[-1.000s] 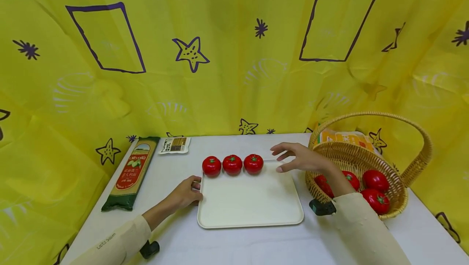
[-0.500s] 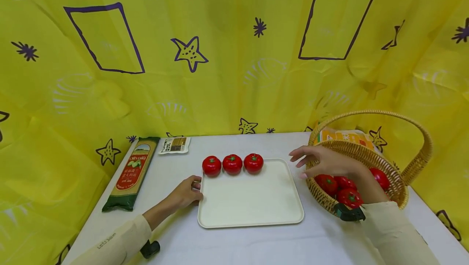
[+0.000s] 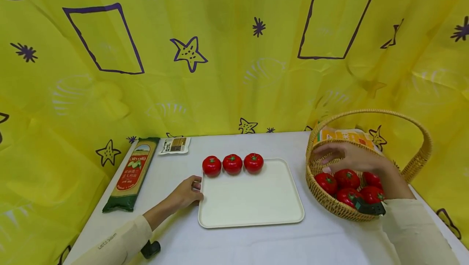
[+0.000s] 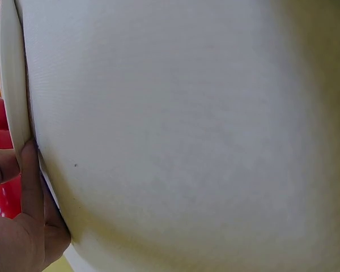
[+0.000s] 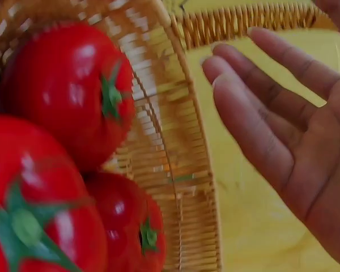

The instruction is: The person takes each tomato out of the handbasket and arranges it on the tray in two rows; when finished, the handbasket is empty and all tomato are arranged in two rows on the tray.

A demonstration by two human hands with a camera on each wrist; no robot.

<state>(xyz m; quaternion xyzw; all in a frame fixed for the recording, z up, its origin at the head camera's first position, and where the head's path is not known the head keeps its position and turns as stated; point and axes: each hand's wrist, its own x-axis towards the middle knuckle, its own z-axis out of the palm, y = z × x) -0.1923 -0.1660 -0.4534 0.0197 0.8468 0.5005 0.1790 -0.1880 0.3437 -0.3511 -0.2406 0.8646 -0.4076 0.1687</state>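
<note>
Just below right hand (image 3: 349, 158) — tomatoes (image 3: 347, 179) in basket (image 3: 327, 204).

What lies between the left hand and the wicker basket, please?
The head view shows the white tray, with three tomatoes at its far edge, held by the left hand, then a strip of bare table before the wicker basket.

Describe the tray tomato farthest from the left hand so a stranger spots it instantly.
Find the cream tray on the white table. Three red tomatoes line its far edge. Yours is the rightmost tomato, the one nearest the wicker basket.
</note>
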